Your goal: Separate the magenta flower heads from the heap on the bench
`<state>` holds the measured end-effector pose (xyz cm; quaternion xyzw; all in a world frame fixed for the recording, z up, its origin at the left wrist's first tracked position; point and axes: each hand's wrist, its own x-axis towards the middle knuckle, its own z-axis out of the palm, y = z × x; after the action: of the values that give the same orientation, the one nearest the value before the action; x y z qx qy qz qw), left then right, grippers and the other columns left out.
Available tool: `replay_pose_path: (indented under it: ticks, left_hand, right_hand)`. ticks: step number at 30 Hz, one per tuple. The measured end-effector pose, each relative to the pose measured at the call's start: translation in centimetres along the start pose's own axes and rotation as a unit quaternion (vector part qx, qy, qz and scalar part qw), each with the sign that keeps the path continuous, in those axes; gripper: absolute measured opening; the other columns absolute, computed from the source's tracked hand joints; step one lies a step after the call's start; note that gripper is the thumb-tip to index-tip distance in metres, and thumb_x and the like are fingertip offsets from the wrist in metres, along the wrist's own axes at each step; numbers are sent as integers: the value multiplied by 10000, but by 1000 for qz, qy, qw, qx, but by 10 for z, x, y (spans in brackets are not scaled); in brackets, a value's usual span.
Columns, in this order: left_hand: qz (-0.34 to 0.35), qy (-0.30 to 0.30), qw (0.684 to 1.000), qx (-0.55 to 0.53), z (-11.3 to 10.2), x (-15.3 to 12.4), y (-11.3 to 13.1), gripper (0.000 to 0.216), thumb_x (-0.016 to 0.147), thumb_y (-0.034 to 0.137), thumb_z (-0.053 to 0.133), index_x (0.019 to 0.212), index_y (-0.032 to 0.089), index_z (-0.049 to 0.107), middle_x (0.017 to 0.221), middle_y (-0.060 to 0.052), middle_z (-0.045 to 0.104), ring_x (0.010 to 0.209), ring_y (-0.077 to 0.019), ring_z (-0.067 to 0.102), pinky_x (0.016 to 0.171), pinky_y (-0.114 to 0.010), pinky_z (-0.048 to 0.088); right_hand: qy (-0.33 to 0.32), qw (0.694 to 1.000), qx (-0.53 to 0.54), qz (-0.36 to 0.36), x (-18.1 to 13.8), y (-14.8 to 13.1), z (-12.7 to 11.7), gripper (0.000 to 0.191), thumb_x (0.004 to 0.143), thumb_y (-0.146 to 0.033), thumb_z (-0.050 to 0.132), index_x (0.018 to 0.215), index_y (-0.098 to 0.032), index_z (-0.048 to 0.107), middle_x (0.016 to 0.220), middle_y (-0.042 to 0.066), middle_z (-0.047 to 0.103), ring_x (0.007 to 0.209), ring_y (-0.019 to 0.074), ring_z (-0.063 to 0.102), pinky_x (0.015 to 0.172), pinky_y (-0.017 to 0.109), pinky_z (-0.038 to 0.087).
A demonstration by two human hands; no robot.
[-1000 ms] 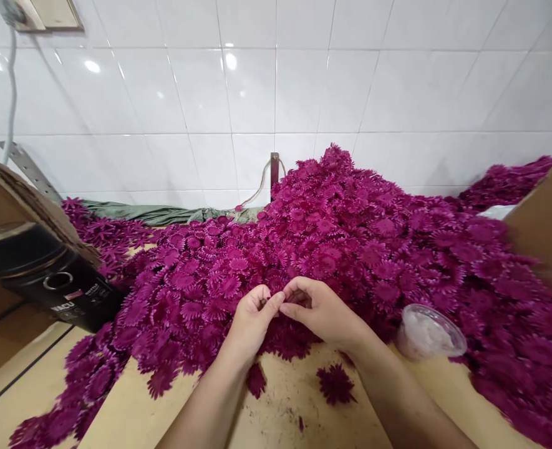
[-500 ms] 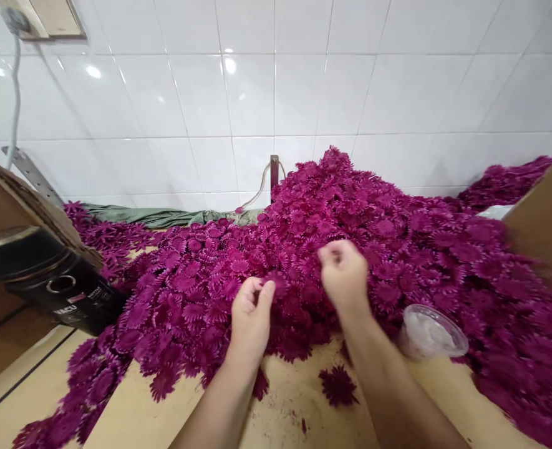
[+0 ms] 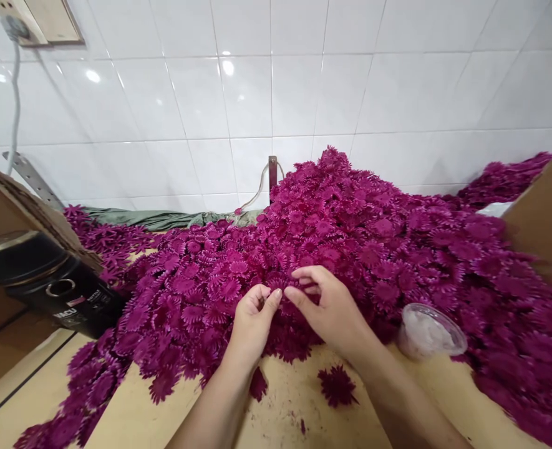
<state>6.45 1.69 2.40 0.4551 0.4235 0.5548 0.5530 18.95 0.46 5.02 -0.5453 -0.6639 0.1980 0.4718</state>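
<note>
A large heap of magenta artificial flower heads (image 3: pixel 336 206) fills the middle of the work surface. Thumb and forefinger of my left hand (image 3: pixel 252 318) are pinched at the front of the heap, on a magenta flower that barely stands out from the ones behind it. Close beside the left thumb tip is my right hand (image 3: pixel 329 305), its thumb and forefinger parted; I make out nothing between them. One loose flower head (image 3: pixel 337 385) lies on the board (image 3: pixel 285 418) below my right hand. Another lies partly behind my left wrist.
A clear plastic tub (image 3: pixel 430 332) with whitish contents stands right of my right forearm. On the left, a black flask (image 3: pixel 46 280) leans by a cardboard box (image 3: pixel 37 206). More cardboard (image 3: pixel 544 224) borders the right. A tiled wall (image 3: pixel 238 93) closes the back.
My right hand has come down and left from over the heap to the left fingertips, and its fingers have opened. The left hand stays nearly in place, turned slightly.
</note>
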Motion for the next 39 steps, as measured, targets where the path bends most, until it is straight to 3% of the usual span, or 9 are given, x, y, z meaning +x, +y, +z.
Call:
replay_pose_path:
  ticks: [6, 11, 20, 24, 26, 30, 33, 37, 39]
  left_hand:
    - [-3, -54, 998, 35, -3, -1, -5, 385, 612, 455, 633, 539, 170, 385, 528, 77, 335, 515, -66, 292, 492, -173, 271]
    - [-6, -116, 991, 71, -6, -5, 1, 357, 679, 468, 565, 544, 159, 447, 542, 51, 400, 538, -79, 348, 521, -187, 302]
    - [46, -40, 994, 86, 8, -5, 5, 264, 672, 359, 582, 559, 177, 428, 504, 79, 354, 492, -72, 302, 509, -186, 294]
    - [78, 23, 994, 67, 1, -12, 12, 256, 675, 363, 579, 575, 177, 434, 551, 66, 404, 534, -79, 354, 536, -183, 315]
    - [75, 35, 995, 63, -7, -16, 16, 263, 663, 369, 597, 576, 178, 438, 548, 68, 398, 529, -78, 352, 527, -181, 314]
    - [28, -5, 997, 76, -14, -16, 18, 211, 635, 346, 629, 640, 168, 518, 585, 50, 469, 575, -92, 420, 570, -193, 353]
    - [-9, -48, 996, 73, -9, -15, 18, 179, 659, 318, 606, 737, 161, 566, 667, 19, 539, 640, -112, 482, 626, -218, 395]
    - [-14, -36, 997, 66, -4, -13, 15, 215, 642, 299, 617, 806, 169, 570, 695, 15, 563, 682, -123, 526, 669, -235, 428]
    - [-2, -28, 997, 65, -4, -12, 13, 261, 627, 286, 622, 854, 176, 553, 718, 15, 573, 719, -126, 540, 708, -243, 435]
  right_hand:
    - [-145, 973, 158, 85, -1, 3, 3, 66, 693, -217, 533, 731, -164, 543, 684, -4, 569, 645, 114, 536, 632, 258, 442]
    - [-157, 958, 217, 102, 2, 4, -2, 39, 626, -186, 552, 652, -163, 533, 584, -42, 528, 550, 90, 484, 569, 233, 400]
    - [100, 989, 72, 81, 15, 4, 6, 72, 664, -234, 482, 609, -187, 487, 541, -24, 504, 508, 126, 478, 537, 259, 387]
    - [289, 949, 4, 124, 39, 27, -17, 58, 679, -216, 433, 642, -194, 471, 574, 3, 520, 573, 163, 534, 621, 308, 433]
    - [323, 934, -10, 151, 48, 40, -31, 45, 676, -207, 431, 669, -189, 472, 578, 19, 519, 595, 191, 544, 641, 357, 441]
    - [257, 960, -93, 59, 42, 40, -32, 237, 595, -89, 472, 811, -144, 553, 909, 130, 586, 915, 249, 540, 861, 420, 390]
    - [166, 984, -65, -12, 23, 21, -15, 278, 671, -127, 489, 935, -149, 571, 1098, 136, 552, 1099, 254, 449, 961, 440, 314]
    - [-68, 988, 119, 64, -3, 0, 3, 304, 739, -292, 529, 1013, -163, 556, 946, 86, 641, 876, 200, 586, 795, 364, 461]
    - [-122, 972, 183, 84, -10, -2, 7, 238, 719, -269, 551, 930, -167, 588, 864, 55, 658, 797, 179, 601, 735, 324, 478]
